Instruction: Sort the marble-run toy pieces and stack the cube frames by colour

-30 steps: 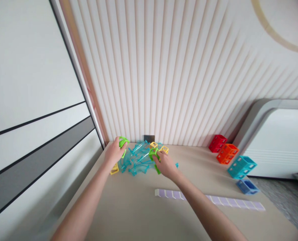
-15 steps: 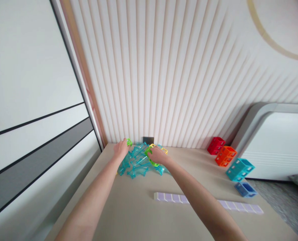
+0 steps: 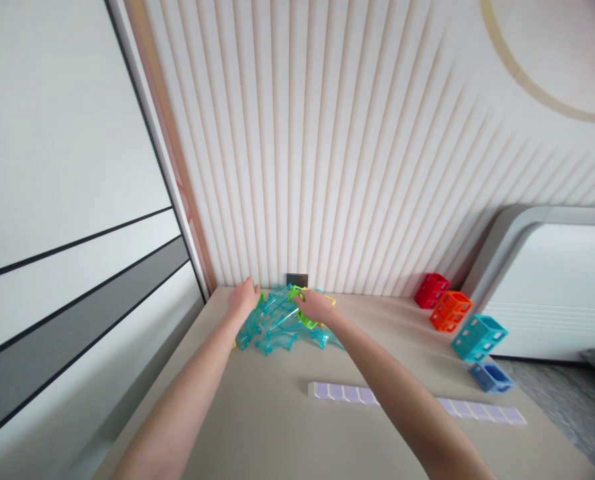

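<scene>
A pile of clear turquoise plastic pieces (image 3: 277, 327) lies at the back of the table. My left hand (image 3: 243, 298) is over its left edge, thumb and forefinger apart. Beside the thumb a small green piece (image 3: 262, 297) shows, mostly hidden. My right hand (image 3: 315, 306) reaches over the pile's right part, its fingertips closed at a green open-frame block (image 3: 296, 292). Just below that hand lies another green frame piece (image 3: 306, 322). Parts of a yellow frame (image 3: 332, 301) peek out behind the right hand.
Along the right edge of the table (image 3: 257, 413) stand a red block stack (image 3: 431, 291), an orange one (image 3: 451, 312), a teal one (image 3: 479, 338) and a blue block (image 3: 491, 378). A lilac strip of squares (image 3: 345, 393) passes under my right forearm. Behind is a ribbed wall (image 3: 322, 147) with a dark socket (image 3: 297, 280).
My left hand's fingers have spread, and the green piece beside them sits lower. At my right hand, the green block is slightly farther back and less covered by the fingers.
</scene>
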Tool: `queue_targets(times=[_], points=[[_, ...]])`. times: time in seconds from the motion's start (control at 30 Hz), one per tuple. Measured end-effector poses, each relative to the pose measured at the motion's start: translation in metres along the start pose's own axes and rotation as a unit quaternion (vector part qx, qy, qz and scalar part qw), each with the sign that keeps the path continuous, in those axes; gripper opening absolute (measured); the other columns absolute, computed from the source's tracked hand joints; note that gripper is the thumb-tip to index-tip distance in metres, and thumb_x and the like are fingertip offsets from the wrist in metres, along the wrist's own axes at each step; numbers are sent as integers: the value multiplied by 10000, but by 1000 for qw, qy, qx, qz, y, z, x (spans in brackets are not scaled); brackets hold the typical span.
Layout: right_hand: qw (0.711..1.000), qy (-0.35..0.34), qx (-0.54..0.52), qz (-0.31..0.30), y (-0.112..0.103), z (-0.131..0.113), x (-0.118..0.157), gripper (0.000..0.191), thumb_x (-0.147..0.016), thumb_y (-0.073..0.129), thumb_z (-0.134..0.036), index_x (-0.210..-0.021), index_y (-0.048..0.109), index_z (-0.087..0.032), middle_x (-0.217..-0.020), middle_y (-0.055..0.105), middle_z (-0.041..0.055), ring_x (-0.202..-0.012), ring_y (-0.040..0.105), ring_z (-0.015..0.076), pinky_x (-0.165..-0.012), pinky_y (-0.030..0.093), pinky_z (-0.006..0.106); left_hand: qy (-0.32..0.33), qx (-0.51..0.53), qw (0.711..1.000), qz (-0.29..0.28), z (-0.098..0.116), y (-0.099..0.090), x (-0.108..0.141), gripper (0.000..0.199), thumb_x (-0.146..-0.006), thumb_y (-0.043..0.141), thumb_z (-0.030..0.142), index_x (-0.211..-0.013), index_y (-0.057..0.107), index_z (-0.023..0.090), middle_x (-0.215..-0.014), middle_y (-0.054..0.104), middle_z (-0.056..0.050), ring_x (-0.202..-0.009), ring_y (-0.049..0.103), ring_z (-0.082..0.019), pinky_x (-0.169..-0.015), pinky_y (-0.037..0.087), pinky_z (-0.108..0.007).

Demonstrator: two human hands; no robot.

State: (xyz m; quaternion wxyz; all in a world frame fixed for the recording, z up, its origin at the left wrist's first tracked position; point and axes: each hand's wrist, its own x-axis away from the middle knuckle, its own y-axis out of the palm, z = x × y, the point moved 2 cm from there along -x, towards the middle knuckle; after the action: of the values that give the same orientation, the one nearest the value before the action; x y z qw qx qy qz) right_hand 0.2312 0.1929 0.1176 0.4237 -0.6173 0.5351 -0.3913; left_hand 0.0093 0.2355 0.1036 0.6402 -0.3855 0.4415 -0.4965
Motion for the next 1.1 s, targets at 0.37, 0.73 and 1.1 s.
queue_targets(times=[0.37, 0.73, 1.1], points=[[990, -108, -58, 73, 10, -16, 18, 382, -1045, 409, -426, -1271, 642, -224, -1182, 717, 87, -1089, 671, 231, -910, 490, 308, 162, 165, 967, 106, -24, 11, 114, 288, -1014, 358, 331, -1018, 626, 225, -1026, 714, -84, -978, 684, -203, -902, 523, -317], [937, -334, -44, 98, 38, -39, 22, 318, -980, 607, -363, -1240, 658, -188, -1289, 630, 147, -1196, 598, 263, -1039, 466, 418, 243, 201, 936, 154, -26, 42, 140, 182, -971, 466, 266, -1008, 639, 219, -1035, 664, -88, -1000, 673, -229, -917, 551, -363], [949, -113, 12, 293, -35, 122, 101, 352, -1024, 377, -306, -1175, 676, -199, -1198, 680, 127, -1151, 591, 265, -1029, 433, 425, 272, 140, 934, 185, -36, 43, 148, 148, -957, 497, 247, -967, 645, 237, -1030, 671, -83, -988, 676, -242, -884, 555, -376]])
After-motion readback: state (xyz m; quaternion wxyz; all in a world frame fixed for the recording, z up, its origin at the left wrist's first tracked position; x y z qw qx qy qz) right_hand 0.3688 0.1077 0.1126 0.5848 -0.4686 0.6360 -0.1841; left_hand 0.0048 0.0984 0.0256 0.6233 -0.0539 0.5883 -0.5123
